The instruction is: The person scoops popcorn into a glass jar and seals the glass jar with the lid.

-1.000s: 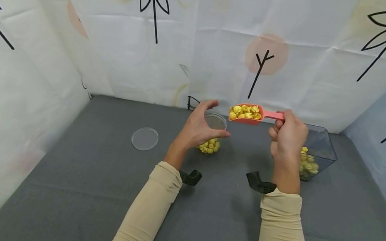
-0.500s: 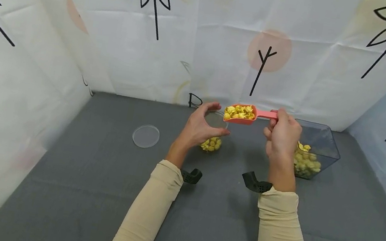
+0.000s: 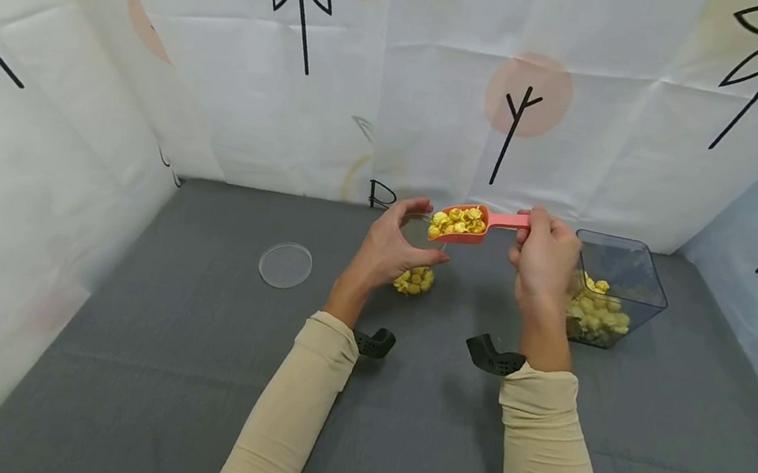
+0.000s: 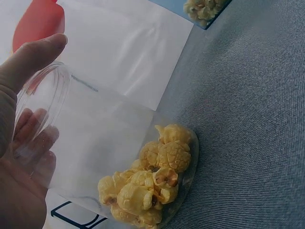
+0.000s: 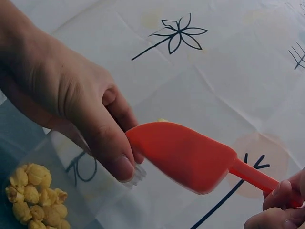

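Note:
My left hand [image 3: 387,250] grips a clear plastic jar [image 4: 105,124] near its open rim, thumb on one side and fingers on the other. Yellow popcorn [image 4: 138,191] fills the bottom of the jar, which stands upright on the table. My right hand [image 3: 544,263] holds a red scoop [image 3: 474,237] by its handle, level and heaped with popcorn [image 3: 457,222]. In the head view the scoop's front lip overlaps the jar's mouth. Seen from the right wrist, the scoop [image 5: 190,157] tapers to a tip right at the left thumb.
Right of the jar stands a clear rectangular bin [image 3: 630,268] partly filled with popcorn. A round clear lid [image 3: 285,265] lies flat on the grey table [image 3: 174,403], left of the left hand. White patterned fabric [image 3: 444,15] walls the table's back and sides.
My right hand has carried the loaded scoop leftward, from beside the jar to over its mouth. The left hand keeps its hold on the jar.

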Demonstrator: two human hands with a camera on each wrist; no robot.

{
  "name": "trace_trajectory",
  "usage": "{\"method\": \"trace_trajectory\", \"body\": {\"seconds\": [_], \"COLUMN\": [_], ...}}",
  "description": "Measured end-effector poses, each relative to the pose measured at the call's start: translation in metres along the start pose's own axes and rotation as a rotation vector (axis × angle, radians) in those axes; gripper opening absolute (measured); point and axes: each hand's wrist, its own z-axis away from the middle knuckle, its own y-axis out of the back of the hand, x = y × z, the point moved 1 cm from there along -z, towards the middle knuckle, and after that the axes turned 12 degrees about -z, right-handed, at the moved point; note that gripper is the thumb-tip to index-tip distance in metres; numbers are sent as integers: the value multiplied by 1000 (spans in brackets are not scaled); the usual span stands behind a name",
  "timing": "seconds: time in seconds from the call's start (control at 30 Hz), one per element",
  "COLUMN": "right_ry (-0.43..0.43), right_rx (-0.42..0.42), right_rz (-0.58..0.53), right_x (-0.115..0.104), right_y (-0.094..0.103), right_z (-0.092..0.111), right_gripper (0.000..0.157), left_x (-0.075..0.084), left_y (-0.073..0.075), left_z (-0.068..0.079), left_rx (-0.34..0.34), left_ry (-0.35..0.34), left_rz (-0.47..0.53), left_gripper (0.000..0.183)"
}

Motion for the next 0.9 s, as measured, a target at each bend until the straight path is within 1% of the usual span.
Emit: {"method": "trace_trajectory", "body": {"seconds": [0.27, 0.43, 0.57, 0.7, 0.8, 0.9], "right_ry": [38, 90, 158, 241, 276, 279], "right_rx": [-8, -13, -17, -11, -7, -3], "right_rz": [68, 109, 201, 331, 369, 374], "right_x": [1, -1, -4, -5, -5, -5], "right_y": [-5, -9, -11, -14, -15, -16], "right_z": [3, 6, 8, 10, 12, 12], "right_gripper": [28, 28, 28, 29, 29, 29], "left_x": [-1, -1, -1, -2, -2, -3], "left_y": [2, 2, 2, 2, 2, 1], "left_z": [0, -1, -2, -3, -3, -2], "left_rx": [-12, -24, -30, -32, -30, -26], "left_ry": [-11, -5, -2, -14, -25, -29], "left_rz": [-5, -4, 2, 21, 35, 44], "left_gripper": [89, 89, 89, 90, 91, 91]}}
